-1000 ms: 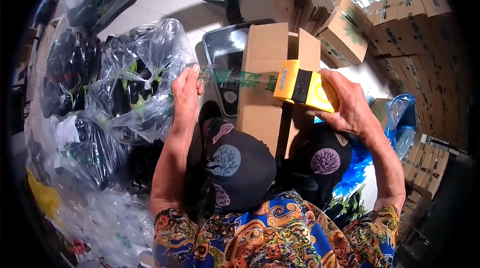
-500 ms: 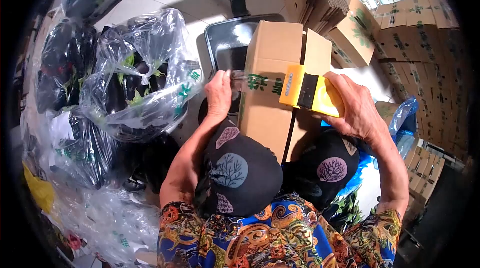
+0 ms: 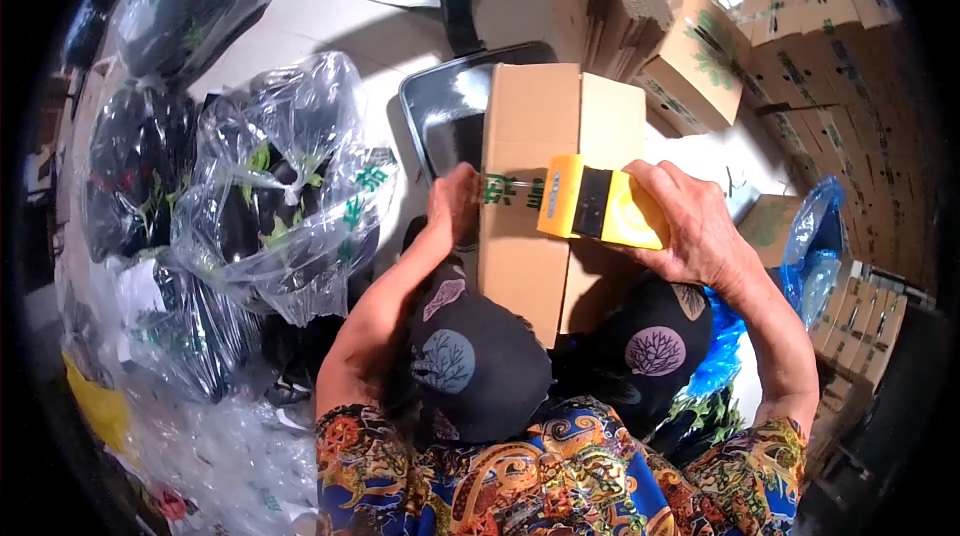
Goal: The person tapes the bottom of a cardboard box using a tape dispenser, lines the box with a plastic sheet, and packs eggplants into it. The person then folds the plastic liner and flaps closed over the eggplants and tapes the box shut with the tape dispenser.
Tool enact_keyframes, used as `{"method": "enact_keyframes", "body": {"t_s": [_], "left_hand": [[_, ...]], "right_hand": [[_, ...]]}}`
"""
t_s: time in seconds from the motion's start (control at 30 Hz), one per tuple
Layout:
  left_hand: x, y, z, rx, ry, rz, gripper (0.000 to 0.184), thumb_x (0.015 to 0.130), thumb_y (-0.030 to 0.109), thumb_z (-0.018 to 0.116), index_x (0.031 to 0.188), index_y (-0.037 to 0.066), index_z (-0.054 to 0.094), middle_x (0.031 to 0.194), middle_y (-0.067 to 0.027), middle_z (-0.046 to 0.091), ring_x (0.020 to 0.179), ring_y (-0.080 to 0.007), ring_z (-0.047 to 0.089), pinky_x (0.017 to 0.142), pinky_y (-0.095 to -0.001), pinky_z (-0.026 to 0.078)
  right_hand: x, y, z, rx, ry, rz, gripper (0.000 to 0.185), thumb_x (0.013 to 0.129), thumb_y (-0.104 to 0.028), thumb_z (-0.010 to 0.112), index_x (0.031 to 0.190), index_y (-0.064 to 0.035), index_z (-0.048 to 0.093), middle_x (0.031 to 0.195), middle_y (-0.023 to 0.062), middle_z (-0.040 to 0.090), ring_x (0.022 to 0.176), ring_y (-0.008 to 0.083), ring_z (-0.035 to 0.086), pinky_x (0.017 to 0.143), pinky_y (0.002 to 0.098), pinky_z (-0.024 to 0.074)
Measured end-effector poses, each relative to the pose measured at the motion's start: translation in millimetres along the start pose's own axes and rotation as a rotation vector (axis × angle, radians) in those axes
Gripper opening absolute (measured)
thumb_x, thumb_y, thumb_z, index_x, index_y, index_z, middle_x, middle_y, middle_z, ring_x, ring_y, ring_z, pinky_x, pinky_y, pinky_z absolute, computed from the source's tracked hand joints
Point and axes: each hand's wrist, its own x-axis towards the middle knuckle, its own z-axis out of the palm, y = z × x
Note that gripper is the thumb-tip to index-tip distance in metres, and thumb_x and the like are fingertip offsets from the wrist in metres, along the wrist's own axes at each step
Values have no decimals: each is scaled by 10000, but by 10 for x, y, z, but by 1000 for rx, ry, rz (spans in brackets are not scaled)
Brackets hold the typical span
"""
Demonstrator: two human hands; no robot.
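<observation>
A brown cardboard box (image 3: 530,126) sits in front of my knees, its two top flaps meeting at a narrow seam. My right hand (image 3: 690,226) grips a yellow tape dispenser (image 3: 635,211), held over the seam. Clear packing tape (image 3: 510,191) with green characters runs from the dispenser across the left flap. At the box's left edge is my left hand (image 3: 456,204), closed on the tape's end; its fingertips are in shadow and partly hidden.
Clear bags of eggplants (image 3: 285,176) lie to the left. Behind the box stands a scale (image 3: 440,86) with a display. Flattened cartons (image 3: 615,11) and stacked boxes (image 3: 840,136) fill the right, near a blue plastic bag (image 3: 810,246).
The gap between the flaps has narrowed to a thin seam. My left hand has come in against the box's left side, and the dispenser sits slightly lower and farther left in view.
</observation>
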Motion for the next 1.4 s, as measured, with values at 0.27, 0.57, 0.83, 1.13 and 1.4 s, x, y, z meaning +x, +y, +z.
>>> {"method": "enact_keyframes", "body": {"t_s": [0.27, 0.57, 0.83, 1.13, 1.4], "left_hand": [[567, 2144, -667, 379, 50, 985, 499, 896, 375, 606, 1220, 0, 554, 1137, -153, 615, 1070, -293, 580, 921, -437, 424], [763, 2218, -238, 677, 23, 957, 362, 916, 452, 563, 988, 97, 567, 886, -135, 570, 838, -320, 595, 765, -431, 457], [753, 2205, -251, 633, 87, 1019, 333, 885, 424, 626, 949, 99, 587, 823, -111, 584, 818, -295, 617, 767, -422, 467], [800, 2152, -277, 596, 65, 1015, 308, 876, 418, 638, 915, 115, 600, 805, -84, 572, 816, -264, 607, 750, -395, 470], [667, 2066, -551, 229, 150, 898, 268, 884, 222, 639, 1104, 70, 629, 1051, -107, 633, 981, -261, 614, 853, -364, 475]], "right_hand": [[-22, 42, 18, -6, -2, -6, 708, 642, -273, 782, 1248, -81, 470, 877, 146, 554, 776, 381, 591, 654, 449, 484], [1, 55, 61, 36, 5, -57, 574, 696, -279, 779, 1129, -101, 448, 841, 146, 546, 710, 381, 600, 561, 475, 478], [-115, 193, -12, 37, -13, -109, 559, 726, -272, 752, 1137, -82, 424, 808, 155, 547, 698, 375, 596, 584, 455, 479], [-676, 736, 159, 53, -38, 84, 566, 718, -312, 745, 1134, -54, 461, 855, 159, 529, 807, 381, 574, 665, 460, 466], [-1019, 1235, 695, 158, 13, 103, 617, 724, -293, 746, 1187, -25, 438, 938, 196, 533, 883, 419, 575, 750, 462, 489]]}}
